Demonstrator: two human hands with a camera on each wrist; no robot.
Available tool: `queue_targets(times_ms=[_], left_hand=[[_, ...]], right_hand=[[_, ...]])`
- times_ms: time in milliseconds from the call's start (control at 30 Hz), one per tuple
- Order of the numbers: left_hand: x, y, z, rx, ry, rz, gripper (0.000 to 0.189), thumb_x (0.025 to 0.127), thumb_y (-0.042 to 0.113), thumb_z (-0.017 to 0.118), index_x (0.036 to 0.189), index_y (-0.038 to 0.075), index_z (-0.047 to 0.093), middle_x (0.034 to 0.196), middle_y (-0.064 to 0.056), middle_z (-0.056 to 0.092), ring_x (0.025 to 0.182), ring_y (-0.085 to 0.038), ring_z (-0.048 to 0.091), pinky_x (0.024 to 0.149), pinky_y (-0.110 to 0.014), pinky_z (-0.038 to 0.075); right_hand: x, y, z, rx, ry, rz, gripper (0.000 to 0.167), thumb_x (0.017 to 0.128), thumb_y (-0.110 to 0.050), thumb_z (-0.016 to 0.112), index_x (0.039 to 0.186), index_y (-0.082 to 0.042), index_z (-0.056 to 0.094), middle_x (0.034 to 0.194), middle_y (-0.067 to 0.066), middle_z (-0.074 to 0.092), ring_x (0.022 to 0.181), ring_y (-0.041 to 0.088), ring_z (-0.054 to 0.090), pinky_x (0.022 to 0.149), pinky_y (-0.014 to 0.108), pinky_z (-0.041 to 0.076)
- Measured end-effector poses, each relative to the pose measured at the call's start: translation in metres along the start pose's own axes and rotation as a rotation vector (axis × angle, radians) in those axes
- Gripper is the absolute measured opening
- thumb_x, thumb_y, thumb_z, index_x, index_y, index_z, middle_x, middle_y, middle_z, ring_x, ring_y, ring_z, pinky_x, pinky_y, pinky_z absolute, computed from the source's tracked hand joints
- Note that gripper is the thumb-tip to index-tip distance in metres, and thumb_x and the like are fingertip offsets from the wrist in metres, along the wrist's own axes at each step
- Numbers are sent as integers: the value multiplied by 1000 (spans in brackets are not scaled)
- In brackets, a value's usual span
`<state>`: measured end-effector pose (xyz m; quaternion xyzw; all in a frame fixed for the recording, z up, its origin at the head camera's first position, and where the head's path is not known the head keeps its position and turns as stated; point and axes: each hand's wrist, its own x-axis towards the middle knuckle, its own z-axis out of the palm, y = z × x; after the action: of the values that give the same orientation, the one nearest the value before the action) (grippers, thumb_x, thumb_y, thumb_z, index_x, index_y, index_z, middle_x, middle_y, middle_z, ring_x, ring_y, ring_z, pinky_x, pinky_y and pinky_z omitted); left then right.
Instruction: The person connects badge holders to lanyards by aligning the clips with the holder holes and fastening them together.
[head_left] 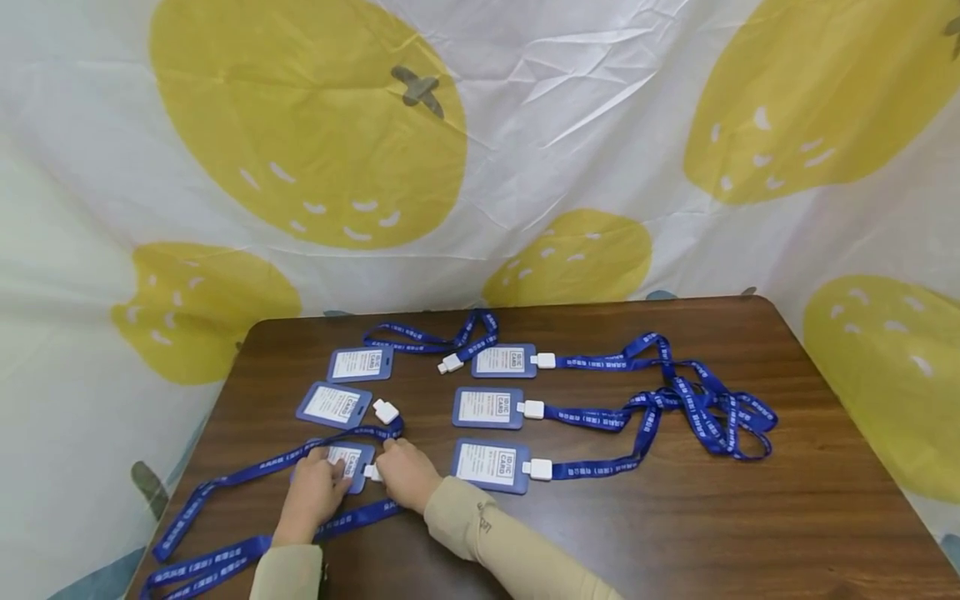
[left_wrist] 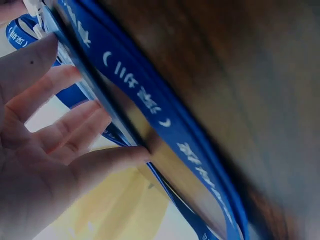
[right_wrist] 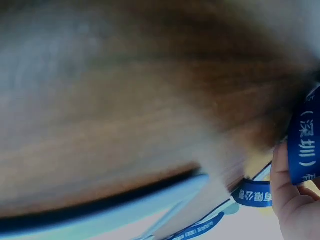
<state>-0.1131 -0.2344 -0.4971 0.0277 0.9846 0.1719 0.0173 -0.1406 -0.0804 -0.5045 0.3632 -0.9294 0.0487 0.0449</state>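
Observation:
A blue ID card holder lies flat at the front left of the table, partly covered by my left hand. The left thumb and fingers hold it across its edges; in the left wrist view, the fingers reach its side. Close to its slotted end, my right hand grips a blue lanyard by its white plastic clip, whose tip meets the holder. The right fingers hide most of the clip. Lanyard strap hangs beside the right fingers in the right wrist view.
Two card holders lie behind, with loose lanyard clips beside them. To the right, three holders are joined to lanyards, tangled at the right. Lanyard straps spread at front left. A fruit-print curtain hangs behind.

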Motion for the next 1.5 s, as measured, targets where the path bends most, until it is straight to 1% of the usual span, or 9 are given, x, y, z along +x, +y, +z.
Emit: queue_targets(times_ms=[200, 567, 700, 800, 933, 1033, 1200, 1400, 1500], left_hand=[[1, -1, 3, -12, 15, 25, 24, 76, 5, 68, 92, -12, 66, 110, -37, 49, 98, -53, 47, 86, -55, 39], [5, 2, -2, -38, 6, -15, 27, 75, 6, 69, 93, -14, 65, 108, -37, 51, 98, -52, 49, 86, -55, 40], [9, 4, -6, -30, 17, -20, 15, 71, 6, 73, 75, -6, 66, 86, -29, 58, 79, -42, 57, 72, -50, 45], [11, 6, -9, -30, 11, -39, 24, 70, 7, 74, 58, 1, 54, 66, -15, 53, 60, -27, 50, 56, -42, 41], [12, 9, -12, -29, -24, -79, 31, 69, 8, 74, 54, 5, 48, 58, -7, 47, 54, -21, 42, 49, -36, 35], [10, 9, -12, -17, -20, -65, 30, 69, 9, 75, 55, 3, 48, 57, -8, 48, 53, -22, 43, 50, -40, 37], [8, 8, -12, -12, -17, -41, 30, 69, 10, 74, 57, 2, 47, 58, -9, 48, 54, -24, 46, 53, -44, 39], [8, 7, -13, -15, -34, -57, 28, 79, 15, 66, 59, 5, 49, 57, -5, 44, 53, -20, 42, 49, -37, 36], [8, 7, -15, -20, -43, -73, 23, 82, 17, 62, 66, 2, 56, 61, -8, 50, 57, -22, 47, 51, -37, 39]], right_hand=[[2, 0, -1, 38, -21, 6, 9, 70, -18, 74, 76, -14, 68, 80, 0, 54, 73, 13, 53, 62, 20, 48], [7, 6, 2, 28, -10, 7, 10, 72, -20, 73, 77, -12, 70, 78, 0, 57, 70, 13, 55, 62, 21, 48], [8, 9, -1, 67, -20, 20, 9, 71, -20, 72, 74, -12, 69, 79, 1, 59, 70, 13, 56, 61, 23, 49], [9, 12, -6, 95, -51, 41, 10, 71, -21, 73, 74, -12, 68, 80, 1, 60, 70, 13, 56, 60, 24, 49], [11, 16, -11, 119, -104, 52, 14, 74, -26, 71, 72, -12, 67, 79, 1, 61, 70, 13, 57, 59, 25, 49], [12, 18, -14, 132, -115, 55, 19, 78, -28, 68, 66, -13, 64, 77, 1, 62, 69, 14, 58, 57, 26, 49], [13, 23, -20, 131, -50, 78, 23, 82, -25, 62, 63, -12, 61, 73, 3, 63, 63, 15, 58, 51, 28, 49], [15, 27, -24, 55, 18, 81, 19, 81, -29, 63, 70, -13, 66, 76, 1, 63, 65, 14, 58, 50, 26, 48], [17, 29, -24, 35, 36, 86, 18, 81, -29, 64, 75, -13, 68, 78, 0, 62, 66, 13, 57, 50, 25, 48]])
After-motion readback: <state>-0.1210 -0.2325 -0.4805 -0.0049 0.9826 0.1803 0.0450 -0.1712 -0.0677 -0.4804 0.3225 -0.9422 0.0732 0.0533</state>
